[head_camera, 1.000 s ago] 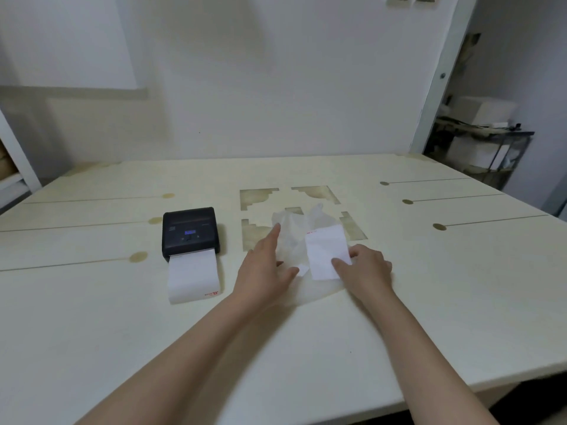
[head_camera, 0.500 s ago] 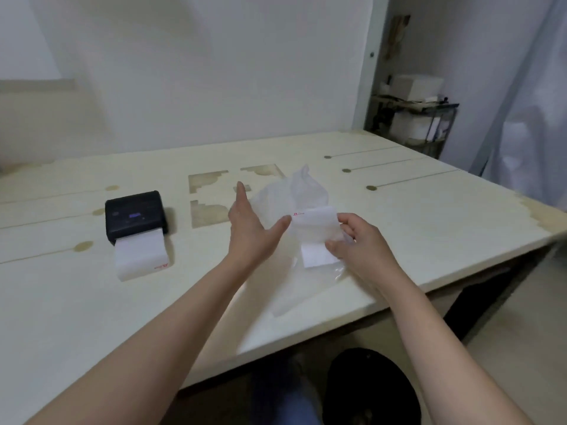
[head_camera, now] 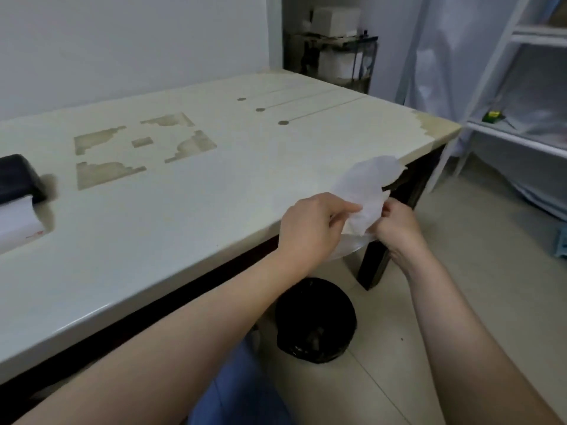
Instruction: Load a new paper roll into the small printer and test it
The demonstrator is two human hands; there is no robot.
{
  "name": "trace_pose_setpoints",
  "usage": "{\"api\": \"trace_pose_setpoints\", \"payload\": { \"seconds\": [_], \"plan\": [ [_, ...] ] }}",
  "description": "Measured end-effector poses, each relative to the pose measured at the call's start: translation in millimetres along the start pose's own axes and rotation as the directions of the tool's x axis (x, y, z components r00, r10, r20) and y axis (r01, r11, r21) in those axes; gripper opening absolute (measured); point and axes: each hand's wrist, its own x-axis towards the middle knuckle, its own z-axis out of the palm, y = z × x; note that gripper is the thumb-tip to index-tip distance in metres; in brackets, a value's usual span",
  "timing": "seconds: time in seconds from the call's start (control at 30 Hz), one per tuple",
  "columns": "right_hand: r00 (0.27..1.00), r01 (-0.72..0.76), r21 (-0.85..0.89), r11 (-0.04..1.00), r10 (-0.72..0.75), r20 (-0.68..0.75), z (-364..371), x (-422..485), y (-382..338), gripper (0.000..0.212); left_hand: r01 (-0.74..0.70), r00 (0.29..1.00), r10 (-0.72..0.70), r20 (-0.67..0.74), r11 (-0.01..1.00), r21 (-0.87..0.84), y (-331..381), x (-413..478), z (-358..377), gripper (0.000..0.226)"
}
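Observation:
The small black printer (head_camera: pixel 17 179) sits at the far left of the table, half cut off by the frame edge, with a white strip of printed paper (head_camera: pixel 18 223) curling out of its front. Both hands hold a crumpled bundle of clear plastic wrapper and white paper slip (head_camera: pixel 366 191) past the table's front right edge. My left hand (head_camera: pixel 313 225) pinches its left side. My right hand (head_camera: pixel 395 223) grips its lower right side. The bundle hangs above the floor, up and to the right of a black bin.
The cream table (head_camera: pixel 171 216) has worn brown patches at its middle. A black-lined waste bin (head_camera: pixel 316 320) stands on the tiled floor under the table's edge. A white shelf frame (head_camera: pixel 518 87) stands at the right. A dark rack with boxes (head_camera: pixel 337 53) stands behind.
The view has swung right and down. Both hands lifted the wrapper and paper slip off the table and carried them right, past the table edge, crumpling them together.

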Motion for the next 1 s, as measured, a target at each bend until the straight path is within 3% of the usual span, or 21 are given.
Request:
{"api": "trace_pose_setpoints", "payload": {
  "seconds": [0.1, 0.2, 0.27, 0.47, 0.6, 0.7, 0.77, 0.9, 1.0],
  "plan": [
    [0.994, -0.101, -0.012, 0.995, 0.1, -0.04, 0.6, 6.0, 49.1, 0.024, 0.013, 0.994, -0.013, 0.104, 1.0, 0.008, -13.4, -16.3, 35.1, 0.026],
    [0.981, -0.186, -0.042, 0.982, 0.183, -0.058, 8.2, 6.6, 103.8, 0.011, 0.159, 0.965, -0.161, 0.206, 0.987, 0.029, -45.7, -32.9, 66.8, 0.028],
    [0.967, -0.253, -0.084, 0.964, 0.249, -0.058, 18.6, 6.2, 138.7, 0.017, 0.222, 0.927, -0.24, 0.29, 0.971, 0.094, -70.2, -43.3, 87.7, 0.032],
    [0.936, -0.345, -0.216, 0.913, 0.318, -0.152, 70.2, 1.2, 216.6, 0.013, 0.294, 0.688, -0.357, 0.632, 0.933, 0.207, -129.5, -70.0, 139.3, 0.054],
    [0.906, -0.422, -0.331, 0.844, 0.403, -0.129, 106.1, 1.8, 265.3, 0.033, 0.304, 0.573, -0.419, 0.705, 0.907, 0.292, -159.5, -84.9, 141.2, 0.043],
    [0.821, -0.463, -0.476, 0.747, 0.565, 0.087, 127.3, -1.5, 286.0, 0.064, 0.319, 0.586, -0.436, 0.683, 0.899, 0.3, -171.6, -89.7, 131.4, 0.042],
    [0.794, -0.467, -0.505, 0.726, 0.595, 0.121, 135.1, -5.5, 289.5, 0.069, 0.314, 0.627, -0.441, 0.642, 0.898, 0.309, -176.3, -91.1, 126.3, 0.037],
    [0.817, -0.466, -0.48, 0.743, 0.57, 0.091, 131.4, -12.7, 275.8, 0.045, 0.306, 0.651, -0.419, 0.633, 0.908, 0.287, -169.7, -93.4, 118.3, 0.039],
    [0.864, -0.473, -0.319, 0.821, 0.503, 0.012, 118.8, -14.6, 258.1, 0.033, 0.307, 0.672, -0.368, 0.643, 0.928, 0.21, -148.2, -91.3, 104.9, 0.046]
  ]
}}
